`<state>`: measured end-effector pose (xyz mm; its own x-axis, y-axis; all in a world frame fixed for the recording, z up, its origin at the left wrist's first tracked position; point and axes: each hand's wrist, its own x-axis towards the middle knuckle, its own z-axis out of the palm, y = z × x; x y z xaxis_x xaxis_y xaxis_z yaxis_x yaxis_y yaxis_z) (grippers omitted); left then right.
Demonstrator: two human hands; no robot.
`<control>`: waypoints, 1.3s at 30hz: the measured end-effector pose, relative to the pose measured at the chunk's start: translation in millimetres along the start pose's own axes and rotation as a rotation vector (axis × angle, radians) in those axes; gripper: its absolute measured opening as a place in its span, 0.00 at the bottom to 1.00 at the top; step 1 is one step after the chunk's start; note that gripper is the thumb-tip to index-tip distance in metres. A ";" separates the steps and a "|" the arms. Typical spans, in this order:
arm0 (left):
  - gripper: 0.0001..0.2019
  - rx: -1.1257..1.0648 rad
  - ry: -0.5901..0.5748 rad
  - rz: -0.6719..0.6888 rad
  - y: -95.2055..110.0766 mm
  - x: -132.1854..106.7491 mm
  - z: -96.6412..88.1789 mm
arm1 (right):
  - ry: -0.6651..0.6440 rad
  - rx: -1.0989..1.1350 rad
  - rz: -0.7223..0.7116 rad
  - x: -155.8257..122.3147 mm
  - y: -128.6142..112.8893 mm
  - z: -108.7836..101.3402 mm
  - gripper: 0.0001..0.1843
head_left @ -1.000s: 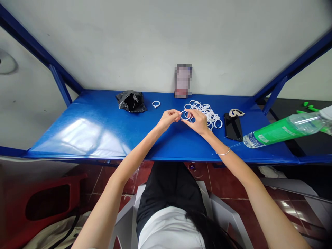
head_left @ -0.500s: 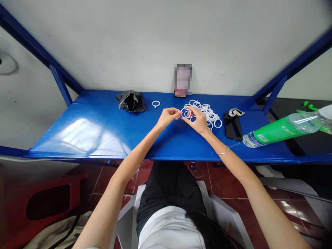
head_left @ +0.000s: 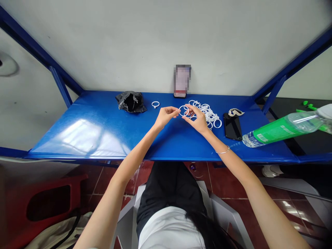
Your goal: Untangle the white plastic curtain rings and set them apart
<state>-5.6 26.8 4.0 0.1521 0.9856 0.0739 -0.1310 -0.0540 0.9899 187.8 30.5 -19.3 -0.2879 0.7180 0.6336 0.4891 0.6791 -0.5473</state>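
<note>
Both my hands meet over the middle of the blue table [head_left: 98, 131]. My left hand [head_left: 166, 117] pinches the left side of a white plastic ring [head_left: 184, 110]. My right hand [head_left: 198, 119] pinches the same ring from the right, thumb and fingers closed on it. A pile of several white rings [head_left: 209, 113] lies just right of my right hand. One single white ring [head_left: 155, 104] lies apart on the table, left of my left hand.
A crumpled black bag [head_left: 131, 101] sits at the back left of the rings. A phone [head_left: 182, 80] leans on the wall. A black phone [head_left: 232, 126], a small clip-like object [head_left: 235, 112] and a green-labelled bottle [head_left: 282, 129] lie at the right.
Both hands have lifted the ring slightly up and away from me, toward the wall. The ring stays pinched between them.
</note>
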 end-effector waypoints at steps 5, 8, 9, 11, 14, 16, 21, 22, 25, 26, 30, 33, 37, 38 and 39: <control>0.15 0.007 -0.028 0.008 0.2 -0.4 -0.3 | 0.002 -0.007 -0.011 1.3 -3.1 -1.9 0.22; 0.17 0.017 -0.080 0.003 -0.6 -0.8 0.0 | 0.022 -0.001 -0.063 2.1 -5.8 -2.7 0.21; 0.17 0.015 -0.102 -0.002 -1.4 -1.1 0.4 | 0.022 0.004 -0.080 2.1 -6.9 -2.8 0.21; 0.19 -0.013 -0.153 -0.031 -3.8 -1.6 1.7 | 0.000 0.016 -0.096 1.6 -9.8 -2.7 0.21; 0.22 -0.075 -0.223 -0.118 -8.5 -2.2 4.6 | -0.068 0.053 -0.081 -0.4 -14.5 -2.1 0.20; 0.22 -0.098 -0.243 -0.170 -10.8 -2.3 6.5 | -0.096 0.073 -0.071 -1.8 -16.5 -1.6 0.21; 0.19 -0.195 -0.195 -0.242 -10.0 -0.9 7.8 | -0.057 -0.039 -0.106 -2.1 -13.6 -0.6 0.20; 0.19 -0.214 -0.170 -0.248 -9.2 -0.3 7.2 | -0.047 -0.066 -0.112 -1.7 -12.0 -0.5 0.20; 0.21 -0.219 -0.126 -0.211 -6.9 0.9 4.2 | -0.035 -0.107 -0.113 -0.9 -7.3 0.4 0.21; 0.21 -0.201 -0.123 -0.181 -6.4 0.9 3.3 | -0.036 -0.109 -0.107 -0.9 -6.2 0.7 0.22; 0.24 -0.121 -0.113 -0.090 -4.3 -0.9 2.0 | -0.052 -0.093 -0.088 -2.1 -4.8 2.1 0.22; 0.25 -0.105 -0.096 -0.091 -1.2 -2.6 2.4 | -0.055 -0.086 -0.063 -2.8 -5.6 2.7 0.23; 0.25 -0.095 -0.054 -0.100 3.1 -3.2 1.4 | -0.025 -0.048 -0.032 -2.4 -7.1 2.6 0.23; 0.24 -0.095 -0.048 -0.097 3.7 -3.1 0.8 | -0.013 -0.040 -0.032 -2.0 -7.4 2.5 0.22; 0.24 -0.095 -0.043 -0.091 4.0 -3.0 0.0 | -0.003 -0.035 -0.031 -1.7 -7.7 2.4 0.20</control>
<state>-6.6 23.7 7.7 0.2095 0.9778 -0.0084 -0.2068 0.0527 0.9770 182.6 24.4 -17.5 -0.3057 0.6970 0.6486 0.5083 0.6955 -0.5079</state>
